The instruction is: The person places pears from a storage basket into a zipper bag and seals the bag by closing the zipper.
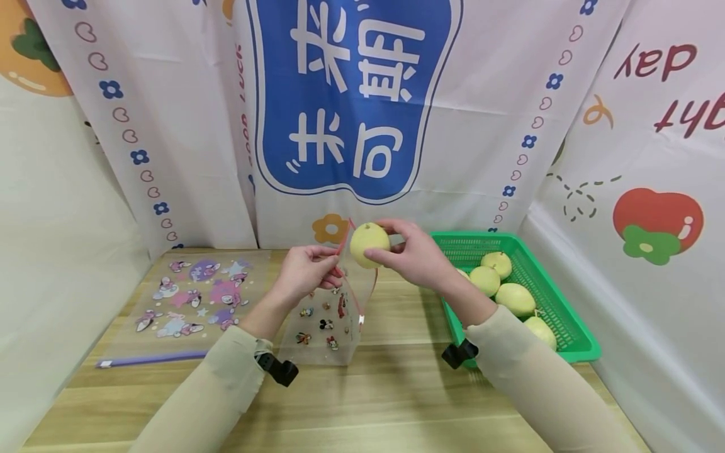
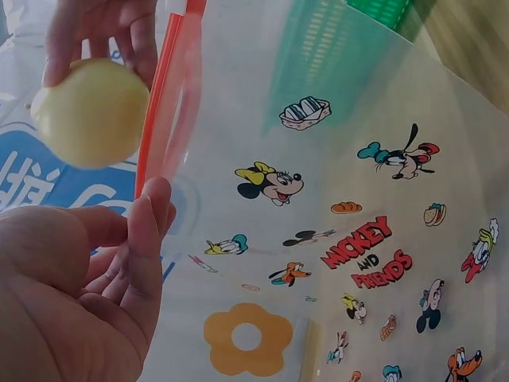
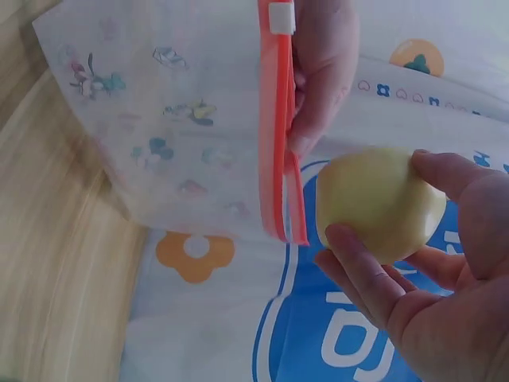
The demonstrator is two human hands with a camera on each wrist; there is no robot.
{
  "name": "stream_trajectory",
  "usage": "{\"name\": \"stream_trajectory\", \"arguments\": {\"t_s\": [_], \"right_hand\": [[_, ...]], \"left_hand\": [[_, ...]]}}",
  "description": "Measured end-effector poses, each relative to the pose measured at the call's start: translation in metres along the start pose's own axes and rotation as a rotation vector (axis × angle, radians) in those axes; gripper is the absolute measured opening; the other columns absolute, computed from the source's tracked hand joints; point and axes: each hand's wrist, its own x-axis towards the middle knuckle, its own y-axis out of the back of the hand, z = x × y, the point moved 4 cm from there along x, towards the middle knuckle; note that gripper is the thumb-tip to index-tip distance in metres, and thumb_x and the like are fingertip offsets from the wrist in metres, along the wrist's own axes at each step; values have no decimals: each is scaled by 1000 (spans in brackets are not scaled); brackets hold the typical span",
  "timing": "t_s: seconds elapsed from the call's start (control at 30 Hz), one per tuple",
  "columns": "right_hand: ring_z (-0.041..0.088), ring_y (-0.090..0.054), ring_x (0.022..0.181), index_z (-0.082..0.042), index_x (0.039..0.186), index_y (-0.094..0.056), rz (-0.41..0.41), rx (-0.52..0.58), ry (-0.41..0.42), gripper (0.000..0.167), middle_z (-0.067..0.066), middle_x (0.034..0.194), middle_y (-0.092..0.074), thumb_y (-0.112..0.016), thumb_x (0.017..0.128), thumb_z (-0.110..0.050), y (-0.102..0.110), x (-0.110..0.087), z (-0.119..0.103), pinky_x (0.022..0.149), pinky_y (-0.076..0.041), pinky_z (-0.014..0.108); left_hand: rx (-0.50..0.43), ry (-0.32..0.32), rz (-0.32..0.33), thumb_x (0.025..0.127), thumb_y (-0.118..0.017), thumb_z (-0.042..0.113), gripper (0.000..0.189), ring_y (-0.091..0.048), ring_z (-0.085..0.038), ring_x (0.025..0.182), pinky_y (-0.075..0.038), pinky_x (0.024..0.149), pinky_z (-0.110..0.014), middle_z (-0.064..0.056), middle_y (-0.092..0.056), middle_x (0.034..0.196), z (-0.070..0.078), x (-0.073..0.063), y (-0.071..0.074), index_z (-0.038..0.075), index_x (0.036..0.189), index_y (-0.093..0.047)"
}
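A clear zip bag (image 1: pixel 325 327) with cartoon prints and a red slider edge (image 2: pixel 163 103) hangs from my left hand (image 1: pixel 308 270), which pinches that edge between thumb and fingers. Its mouth is parted a little. My right hand (image 1: pixel 416 255) grips a round, pale yellow-green pear (image 1: pixel 369 244) by thumb and fingertips. In the right wrist view the pear (image 3: pixel 378 203) is beside the bag's red edge, outside the mouth. The white slider (image 3: pixel 281 17) sits at one end of the edge.
A green basket (image 1: pixel 578 346) with several pears (image 1: pixel 514 299) stands on the right of the wooden table (image 1: pixel 391 402). Flat on the left lies another printed clear bag (image 1: pixel 192 296) with a purple slider edge (image 1: pixel 153 359). A printed cloth (image 1: pixel 481 82) hangs behind.
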Motion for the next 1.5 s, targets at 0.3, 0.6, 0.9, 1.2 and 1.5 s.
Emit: {"name": "stream_trajectory", "arguments": {"t_s": [0.3,0.6,0.9,1.2,1.5], "right_hand": [[30,-75,111,-16,156,-59,-82,-169,11,64,15,142,-58,-84,100,-34,-18,4,0,84,-65,37],[28,-68,110,-20,155,-62,-103,-596,26,65,15,146,-62,-86,96,-37,-24,11,11,87,-60,44],[26,-65,108,-19,150,-66,-196,-751,66,62,10,145,-69,-86,95,-37,-42,21,16,82,-56,40],[23,-65,104,-19,150,-66,-246,-756,22,63,10,142,-69,-87,95,-41,-56,30,23,86,-57,42],[31,-68,134,-16,151,-65,-263,-768,-7,55,11,153,-65,-79,102,-38,-62,31,25,103,-61,50]], "left_hand": [[-46,-13,18,111,-62,7,34,-77,-12,67,-69,72,-31,-19,-81,94,3,0,0,-6,141,-69],[-87,-7,4,112,-60,8,33,-77,-11,70,-68,72,-27,-15,-81,93,6,2,-2,-6,141,-69],[-87,-3,-31,113,-58,9,33,-76,-9,71,-67,72,-25,-10,-79,89,7,3,-4,-9,138,-69],[-161,20,-34,113,-59,9,32,-72,-6,69,-61,66,-19,-2,-77,81,8,0,-4,-9,137,-69],[-222,33,-17,112,-60,9,32,-71,-6,69,-59,65,-17,1,-75,80,7,1,-1,-8,138,-68]]}}
